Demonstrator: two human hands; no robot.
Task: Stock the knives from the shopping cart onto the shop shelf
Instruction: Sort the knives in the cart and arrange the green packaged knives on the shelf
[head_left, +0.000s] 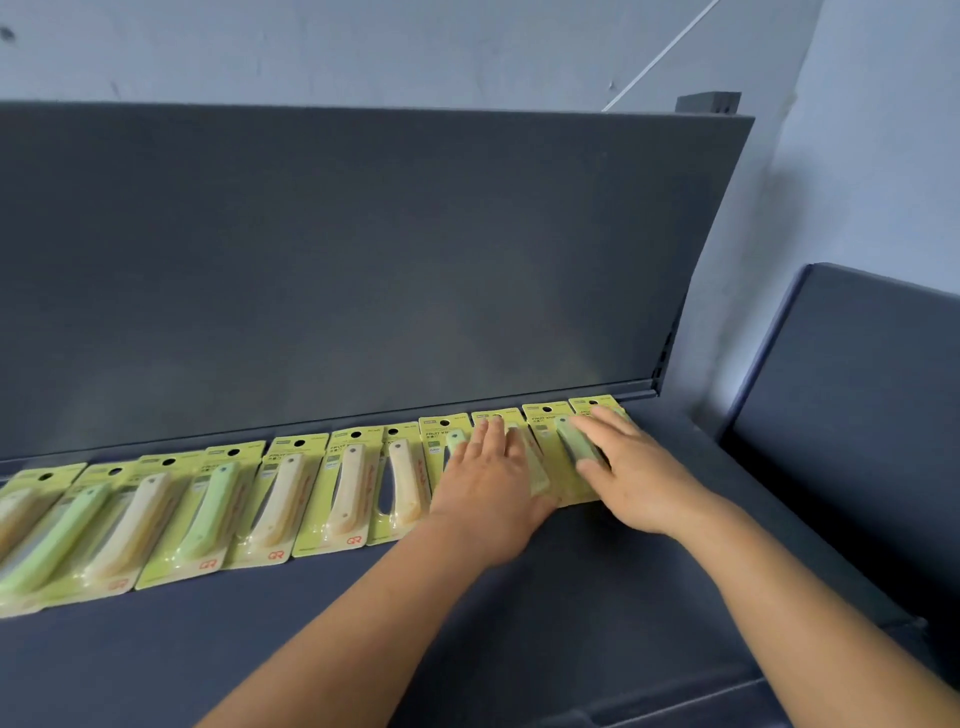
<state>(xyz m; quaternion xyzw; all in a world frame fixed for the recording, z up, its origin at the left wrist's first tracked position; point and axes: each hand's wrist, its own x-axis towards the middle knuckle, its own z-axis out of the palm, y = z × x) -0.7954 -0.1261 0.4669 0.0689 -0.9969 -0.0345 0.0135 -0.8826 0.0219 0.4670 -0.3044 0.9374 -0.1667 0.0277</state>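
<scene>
Fingers of both hands lie flat, pressing glossy carded knives on the matte shelf.

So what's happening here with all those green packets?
A person is laying carded fruit knives in a row along a dark shop shelf, against its back panel. Both hands are flat on the packs at the row's right end: the left hand and the right hand press them into line. The shopping cart is out of view.

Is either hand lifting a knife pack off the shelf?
No: both the left hand and right hand lie flat on knife packs resting on the shelf.
</scene>
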